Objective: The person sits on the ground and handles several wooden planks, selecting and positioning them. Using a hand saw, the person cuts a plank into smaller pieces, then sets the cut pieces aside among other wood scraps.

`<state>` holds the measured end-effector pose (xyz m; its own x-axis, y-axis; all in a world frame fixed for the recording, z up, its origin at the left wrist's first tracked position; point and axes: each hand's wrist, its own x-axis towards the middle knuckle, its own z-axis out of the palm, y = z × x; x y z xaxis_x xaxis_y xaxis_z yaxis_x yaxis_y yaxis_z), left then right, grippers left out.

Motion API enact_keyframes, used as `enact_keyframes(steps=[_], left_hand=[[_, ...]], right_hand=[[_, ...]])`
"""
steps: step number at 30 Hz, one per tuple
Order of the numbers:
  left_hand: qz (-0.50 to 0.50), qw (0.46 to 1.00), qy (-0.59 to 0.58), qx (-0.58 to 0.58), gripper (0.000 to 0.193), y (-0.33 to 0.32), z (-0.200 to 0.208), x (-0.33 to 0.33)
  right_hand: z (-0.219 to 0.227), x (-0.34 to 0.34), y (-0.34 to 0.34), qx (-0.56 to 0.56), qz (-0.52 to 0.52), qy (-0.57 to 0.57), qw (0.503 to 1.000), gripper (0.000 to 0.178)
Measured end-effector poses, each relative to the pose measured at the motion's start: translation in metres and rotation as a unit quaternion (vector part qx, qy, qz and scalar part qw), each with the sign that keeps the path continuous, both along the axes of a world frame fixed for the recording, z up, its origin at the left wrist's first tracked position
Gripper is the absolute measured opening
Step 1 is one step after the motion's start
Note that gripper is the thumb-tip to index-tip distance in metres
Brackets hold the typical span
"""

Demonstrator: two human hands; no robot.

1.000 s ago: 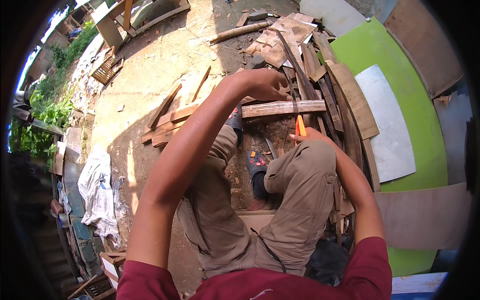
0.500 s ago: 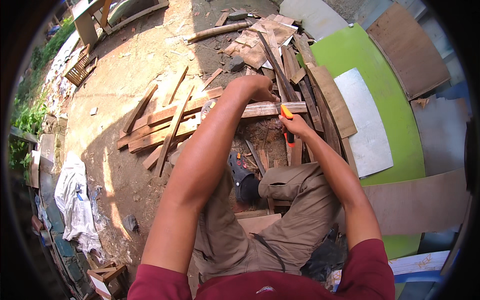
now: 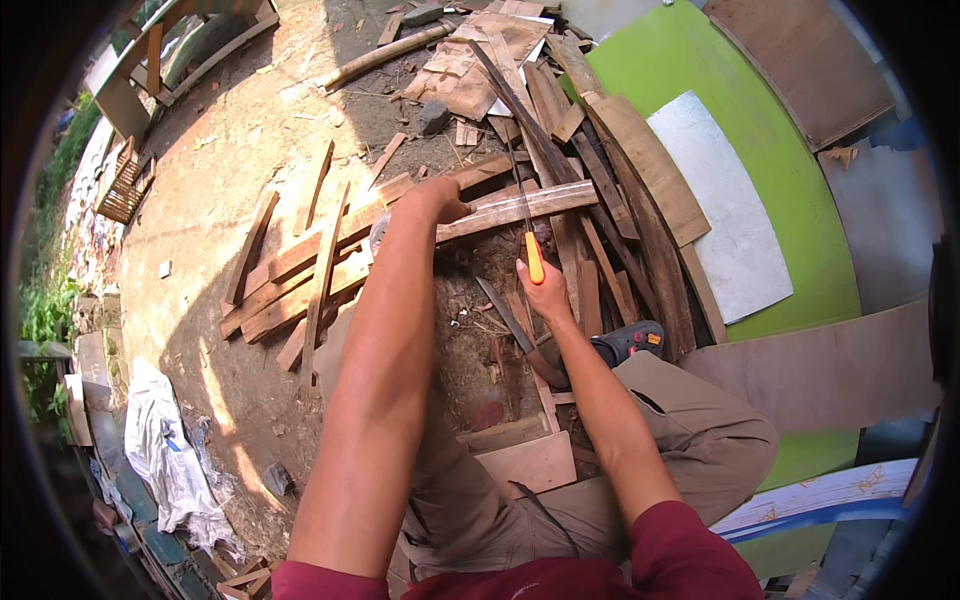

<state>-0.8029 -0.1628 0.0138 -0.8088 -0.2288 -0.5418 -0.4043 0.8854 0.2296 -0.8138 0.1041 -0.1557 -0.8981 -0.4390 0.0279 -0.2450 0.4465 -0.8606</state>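
My right hand (image 3: pixel 547 293) is closed around the orange handle of a handsaw (image 3: pixel 534 257). The saw's thin dark blade points away from me and lies across a pale wooden beam (image 3: pixel 550 201), between my left hand and the beam's right end. My left hand (image 3: pixel 437 200) presses down on the beam left of the blade, its fingers curled over the wood. Just past my left wrist, the beam's left part is hidden behind the arm. A long knife (image 3: pixel 507 313) with a brown handle lies on the ground below the saw, near my shoe (image 3: pixel 630 342).
Several loose boards (image 3: pixel 300 285) are piled at the left, more long strips (image 3: pixel 650 260) at the right. A green panel (image 3: pixel 770 190) with a white sheet (image 3: pixel 715 210) on it lies farther right. A white sack (image 3: pixel 160 440) is at the left, a dark stone (image 3: pixel 433 118) ahead.
The handsaw has swung so its blade now crosses the beam. My right hand has moved left and down. My right knee and shoe have shifted to the right, uncovering the knife.
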Motion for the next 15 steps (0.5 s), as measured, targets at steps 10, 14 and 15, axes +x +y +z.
enact_keyframes(steps=[10,14,15], left_hand=[[0.193,0.925,0.327,-0.024,0.05,0.04,-0.179,-0.05],[0.218,0.927,0.303,0.001,0.057,0.049,-0.227,-0.081],[0.222,0.933,0.284,-0.007,0.057,0.055,-0.236,-0.085]], right_hand=[[0.005,0.003,0.01,-0.071,-0.014,-0.047,0.996,0.036],[-0.008,-0.001,0.012,-0.04,-0.025,-0.005,0.999,0.018],[-0.011,-0.002,0.014,-0.048,-0.025,0.007,0.999,0.018]])
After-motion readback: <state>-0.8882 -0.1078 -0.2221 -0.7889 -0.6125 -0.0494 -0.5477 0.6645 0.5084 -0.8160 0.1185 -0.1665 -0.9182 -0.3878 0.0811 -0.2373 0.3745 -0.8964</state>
